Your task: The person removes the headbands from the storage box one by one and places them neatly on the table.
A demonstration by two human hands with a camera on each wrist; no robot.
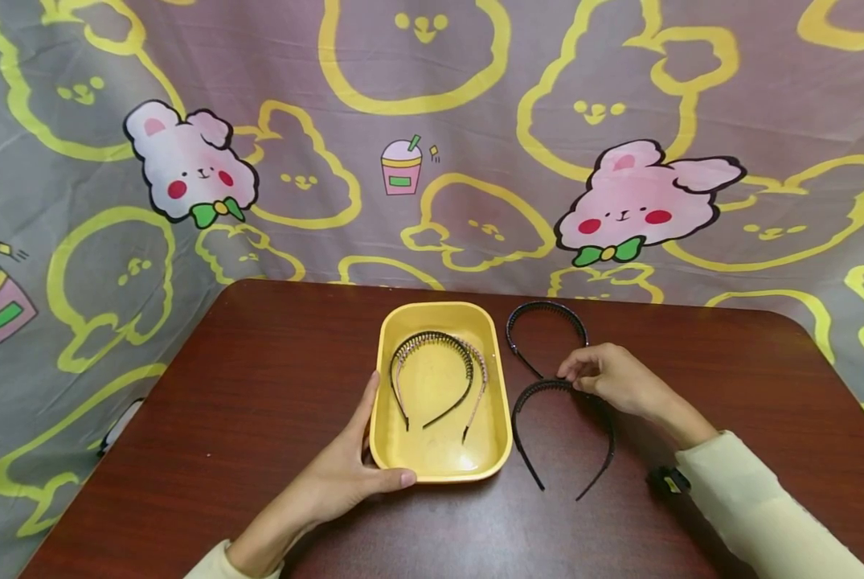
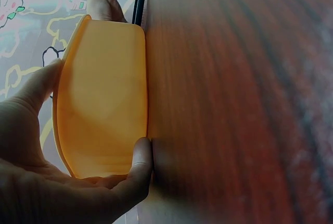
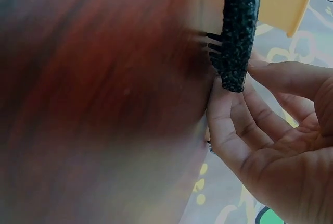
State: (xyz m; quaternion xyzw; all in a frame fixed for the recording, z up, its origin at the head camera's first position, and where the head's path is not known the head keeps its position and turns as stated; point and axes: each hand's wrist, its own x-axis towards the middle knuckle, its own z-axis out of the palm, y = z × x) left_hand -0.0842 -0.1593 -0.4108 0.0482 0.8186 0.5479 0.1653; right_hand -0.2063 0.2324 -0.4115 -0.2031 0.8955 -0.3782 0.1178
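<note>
A yellow plastic tray (image 1: 442,474) stands on the table, and my left hand (image 1: 337,474) grips its near left corner, thumb on the front rim and fingers along the side. Inside it lie a black toothed headband (image 1: 394,382) and a pinkish one (image 1: 485,382), overlapping. Right of the tray, my right hand (image 1: 616,378) pinches the top of a glittery black headband (image 3: 242,36) between thumb and fingers. Its two ends point toward me. Just beyond it lies a dark headband with bluish beads (image 1: 509,328), partly hidden behind the right hand.
The dark red wooden table (image 1: 258,386) has rounded far corners. Behind it hangs a grey curtain (image 1: 468,145) with yellow outlines and pink rabbit prints. A small black object (image 1: 669,481) shows by the right sleeve cuff (image 1: 721,466).
</note>
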